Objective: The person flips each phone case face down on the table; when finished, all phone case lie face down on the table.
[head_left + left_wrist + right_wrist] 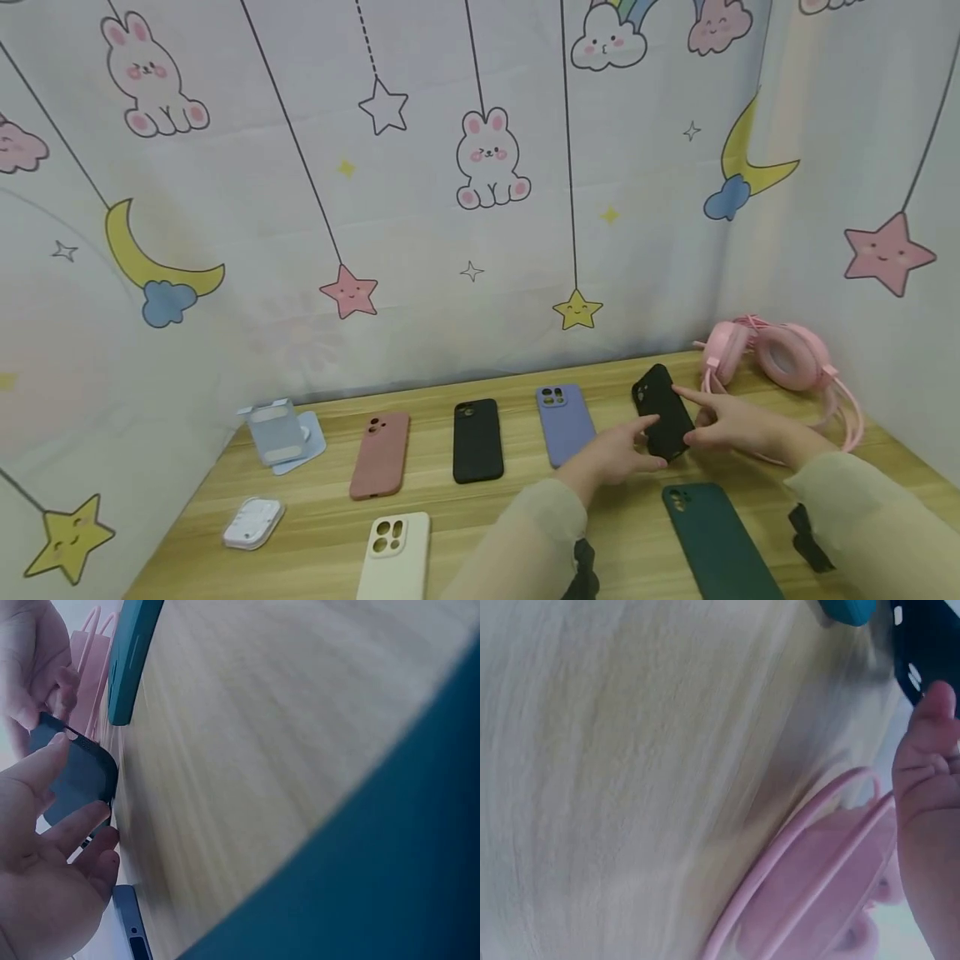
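A black phone case (663, 417) is tilted up off the wooden table at the back right, held between both hands. My left hand (609, 457) grips its left side and lower edge; in the left wrist view the thumb lies at the case's (79, 780) bottom edge and the other fingers reach along its side. From the right, my right hand (738, 425) holds the opposite side, index finger near the top and thumb lower down. The right wrist view shows that thumb against the case's (930, 645) edge, beside its cutouts; the other fingers are mostly hidden there.
Pink headphones (787, 358) lie behind the right hand. A green case (720, 542) lies in front, a purple one (564, 425) left of the hands. Further left are black (477, 442), pink (381, 458) and cream (395, 567) cases, a stand (276, 433) and boxed earphones (253, 523).
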Tool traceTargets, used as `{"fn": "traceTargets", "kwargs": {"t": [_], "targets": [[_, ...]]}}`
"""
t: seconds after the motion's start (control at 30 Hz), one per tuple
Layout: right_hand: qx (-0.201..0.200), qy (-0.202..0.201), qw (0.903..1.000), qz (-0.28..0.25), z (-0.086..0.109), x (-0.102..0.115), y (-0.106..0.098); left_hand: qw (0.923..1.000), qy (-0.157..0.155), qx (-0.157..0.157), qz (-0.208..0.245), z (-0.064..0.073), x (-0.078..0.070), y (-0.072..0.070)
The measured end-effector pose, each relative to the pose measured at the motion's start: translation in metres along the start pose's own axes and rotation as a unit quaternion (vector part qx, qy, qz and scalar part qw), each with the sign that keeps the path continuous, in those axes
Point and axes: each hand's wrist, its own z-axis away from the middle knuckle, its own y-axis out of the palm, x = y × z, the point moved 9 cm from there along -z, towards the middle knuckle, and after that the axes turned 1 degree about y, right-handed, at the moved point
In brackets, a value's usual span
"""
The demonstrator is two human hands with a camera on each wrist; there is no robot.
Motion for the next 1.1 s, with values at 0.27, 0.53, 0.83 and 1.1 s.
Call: {"fn": "traceTargets", "kwargs": {"t": [0.27, 0.53, 0.83, 1.1], "targets": [[-0.034, 0.005, 0.9924, 0.118, -0.005, -0.009, -0.003, 0.9999, -0.01, 0.002, -0.007, 0.003, -0.002, -0.001], [-0.041, 0.01, 0.9917, 0.121, -0.003, -0.012, -0.002, 0.9983, -0.003, -0.003, -0.057, 0.002, -0.006, 0.0], [-0.027, 0.021, 0.9892, 0.142, -0.005, -0.018, 0.012, 0.9868, -0.029, -0.015, -0.159, 0.004, 0.002, -0.003], [-0.017, 0.058, 0.9873, 0.147, -0.007, -0.025, 0.016, 0.978, -0.034, -0.016, -0.205, 0.003, 0.004, -0.005]]}}
